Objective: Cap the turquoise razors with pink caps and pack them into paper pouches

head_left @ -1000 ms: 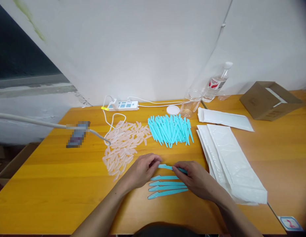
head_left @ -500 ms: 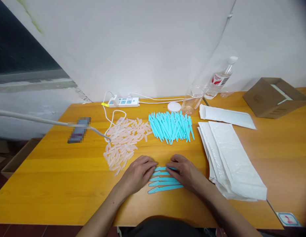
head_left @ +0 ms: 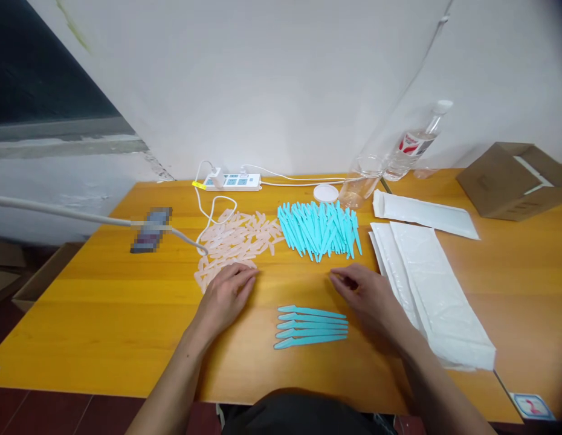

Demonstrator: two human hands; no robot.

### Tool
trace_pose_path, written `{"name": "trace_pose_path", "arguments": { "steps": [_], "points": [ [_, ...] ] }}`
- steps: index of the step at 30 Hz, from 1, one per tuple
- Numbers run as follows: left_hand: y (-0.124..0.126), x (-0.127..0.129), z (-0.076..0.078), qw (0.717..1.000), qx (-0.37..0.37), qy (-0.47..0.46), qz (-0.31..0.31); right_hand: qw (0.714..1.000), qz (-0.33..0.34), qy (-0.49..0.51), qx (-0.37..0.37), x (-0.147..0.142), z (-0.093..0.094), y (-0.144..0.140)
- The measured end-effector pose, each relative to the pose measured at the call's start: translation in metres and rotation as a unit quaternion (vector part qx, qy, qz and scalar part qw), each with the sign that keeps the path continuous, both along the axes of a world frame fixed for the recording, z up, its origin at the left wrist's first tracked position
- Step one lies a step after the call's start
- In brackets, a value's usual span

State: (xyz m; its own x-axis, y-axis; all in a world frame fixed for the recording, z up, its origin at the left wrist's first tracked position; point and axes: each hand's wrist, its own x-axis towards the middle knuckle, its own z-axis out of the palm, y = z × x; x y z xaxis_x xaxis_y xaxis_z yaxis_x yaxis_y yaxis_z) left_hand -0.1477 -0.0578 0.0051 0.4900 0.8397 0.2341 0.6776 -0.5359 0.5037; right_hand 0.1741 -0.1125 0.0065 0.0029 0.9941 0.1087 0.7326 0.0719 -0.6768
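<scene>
Teal plastic pieces lay sorted on a yellow counter (head_left: 104, 314) between two empty hands.

Pink translucent caps (head_left: 235, 241) lay in a loose heap left of centre, and the left hand (head_left: 226, 296) rested at the heap's near edge, its grip spread and flat, fingertips touching the closest caps and pinching nothing. Just right of it, four teal pieces (head_left: 312, 326) lay side by side in a neat row, apart from both hands. Behind them sat the big teal pile (head_left: 321, 229), near a white lid (head_left: 326, 193) and a clear cup (head_left: 362, 178). The right hand (head_left: 369, 296) hovered between the row and the pile, its grip loosely open and empty. Farther right lay white bags (head_left: 435, 290), a water bottle (head_left: 417, 145) and a cardboard box (head_left: 512, 178).
</scene>
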Motion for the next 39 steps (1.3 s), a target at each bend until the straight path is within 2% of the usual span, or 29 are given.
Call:
{"name": "trace_pose_path", "arguments": {
  "steps": [3, 5, 10, 17, 22, 27, 34, 37, 39],
  "points": [
    [0.009, -0.006, -0.003, 0.998, 0.012, 0.055, 0.011, 0.996, -0.075, -0.031, -0.032, 0.002, 0.007, 0.012],
    [0.011, -0.005, -0.005, 0.997, 0.011, 0.076, 0.014, 0.993, -0.098, -0.051, -0.045, -0.003, 0.010, 0.023],
    [0.012, 0.001, -0.005, 0.996, 0.008, 0.091, 0.016, 0.984, -0.119, -0.126, -0.030, -0.028, 0.006, 0.060],
    [0.013, -0.002, -0.010, 0.997, 0.007, 0.070, 0.024, 0.969, -0.137, -0.187, -0.087, -0.048, 0.007, 0.112],
    [0.014, -0.003, -0.011, 0.998, -0.001, 0.050, 0.025, 0.964, -0.125, -0.215, -0.098, -0.050, 0.008, 0.120],
    [0.018, -0.013, -0.010, 0.997, -0.003, 0.048, 0.058, 0.964, -0.118, -0.222, -0.090, -0.053, 0.007, 0.118],
    [0.019, -0.022, -0.001, 0.996, -0.016, 0.068, 0.061, 0.973, -0.124, -0.179, -0.074, -0.048, 0.012, 0.121],
    [0.013, -0.019, 0.004, 0.992, -0.027, 0.110, 0.048, 0.988, -0.136, -0.057, -0.047, -0.041, 0.018, 0.111],
    [0.010, -0.017, 0.005, 0.989, -0.033, 0.136, 0.045, 0.991, -0.116, 0.056, -0.034, -0.039, 0.019, 0.096]
  ]
}}
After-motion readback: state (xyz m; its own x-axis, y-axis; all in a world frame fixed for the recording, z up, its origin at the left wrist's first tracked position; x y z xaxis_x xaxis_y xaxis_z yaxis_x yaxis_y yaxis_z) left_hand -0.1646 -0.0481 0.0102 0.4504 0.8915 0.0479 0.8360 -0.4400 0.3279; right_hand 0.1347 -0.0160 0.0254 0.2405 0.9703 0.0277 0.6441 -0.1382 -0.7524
